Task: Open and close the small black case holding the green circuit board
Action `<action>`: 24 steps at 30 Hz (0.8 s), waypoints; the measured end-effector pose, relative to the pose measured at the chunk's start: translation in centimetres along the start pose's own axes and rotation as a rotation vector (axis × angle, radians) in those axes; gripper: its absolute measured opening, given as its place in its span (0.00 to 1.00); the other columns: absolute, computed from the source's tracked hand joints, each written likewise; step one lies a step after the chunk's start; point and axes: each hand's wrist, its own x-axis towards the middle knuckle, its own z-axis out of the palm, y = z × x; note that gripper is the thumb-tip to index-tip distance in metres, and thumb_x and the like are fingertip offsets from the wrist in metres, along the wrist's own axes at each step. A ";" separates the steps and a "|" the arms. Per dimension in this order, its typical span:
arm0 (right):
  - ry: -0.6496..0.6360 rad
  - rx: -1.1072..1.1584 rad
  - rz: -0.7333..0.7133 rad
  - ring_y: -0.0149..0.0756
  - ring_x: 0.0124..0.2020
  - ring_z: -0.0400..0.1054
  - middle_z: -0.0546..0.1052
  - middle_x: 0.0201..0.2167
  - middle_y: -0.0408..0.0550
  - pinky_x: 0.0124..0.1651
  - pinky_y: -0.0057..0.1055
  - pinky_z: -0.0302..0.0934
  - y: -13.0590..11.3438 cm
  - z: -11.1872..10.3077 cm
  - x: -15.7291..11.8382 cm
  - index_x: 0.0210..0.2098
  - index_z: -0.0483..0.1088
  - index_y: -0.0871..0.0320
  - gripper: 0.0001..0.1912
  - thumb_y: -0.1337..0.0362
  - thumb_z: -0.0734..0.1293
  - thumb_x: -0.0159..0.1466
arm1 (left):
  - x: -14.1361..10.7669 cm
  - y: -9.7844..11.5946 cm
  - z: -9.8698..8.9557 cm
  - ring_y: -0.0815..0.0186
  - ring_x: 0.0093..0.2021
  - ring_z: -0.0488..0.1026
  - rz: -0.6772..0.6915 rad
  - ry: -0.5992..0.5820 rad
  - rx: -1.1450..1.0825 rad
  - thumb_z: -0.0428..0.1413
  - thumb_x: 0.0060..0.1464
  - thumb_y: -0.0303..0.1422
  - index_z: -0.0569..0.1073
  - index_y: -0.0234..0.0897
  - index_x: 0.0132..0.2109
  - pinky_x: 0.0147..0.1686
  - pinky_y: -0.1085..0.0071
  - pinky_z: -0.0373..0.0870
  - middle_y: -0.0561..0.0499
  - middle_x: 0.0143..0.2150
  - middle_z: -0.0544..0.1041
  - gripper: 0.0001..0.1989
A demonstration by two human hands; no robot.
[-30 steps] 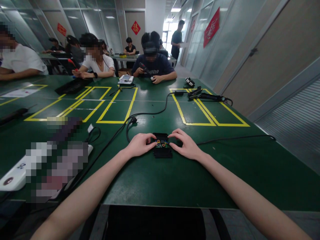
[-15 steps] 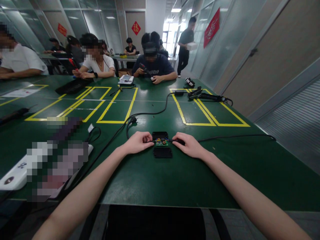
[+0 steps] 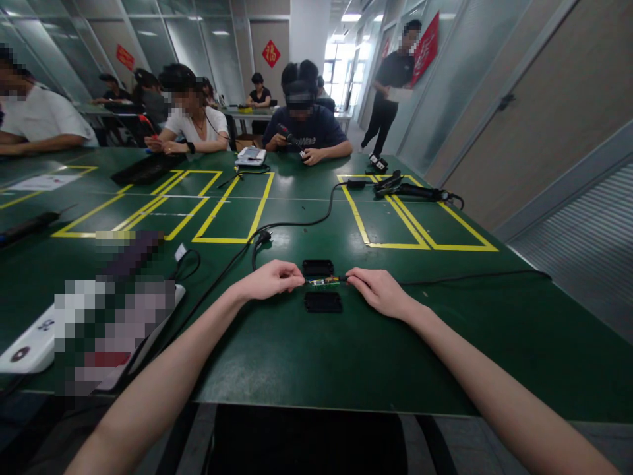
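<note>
A small green circuit board (image 3: pixel 324 282) with wires at both ends lies between my hands, tilted nearly edge-on. My left hand (image 3: pixel 277 278) pinches the black cable at the board's left end. On the other side, my right hand (image 3: pixel 376 289) grips the black cable (image 3: pixel 459 278) that runs off to the right. One black case half (image 3: pixel 318 267) sits just beyond the board, and the other black case half (image 3: pixel 323 303) lies on the near side of it, hollow side up.
A white power strip (image 3: pixel 37 336) and a blurred flat item (image 3: pixel 133 330) lie at the left. A loose plug (image 3: pixel 264 237) and cable cross the green table (image 3: pixel 316 369). Black tools (image 3: pixel 410 190) lie at the far right. Several people sit opposite; one person (image 3: pixel 388 86) stands.
The circuit board has turned from face-up to nearly edge-on, showing clear of the far case half. My right hand has shifted slightly right. The standing person has come nearer.
</note>
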 end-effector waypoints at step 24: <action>-0.042 0.073 -0.035 0.39 0.38 0.75 0.80 0.38 0.50 0.41 0.33 0.67 -0.4 0.4 0.3 0.43 0.78 0.55 0.18 0.57 0.57 0.75 | 0.4 -1.1 0.8 0.71 0.26 0.68 0.052 0.151 0.105 0.61 0.51 0.35 0.75 0.34 0.32 0.28 0.76 0.63 0.54 0.25 0.74 0.08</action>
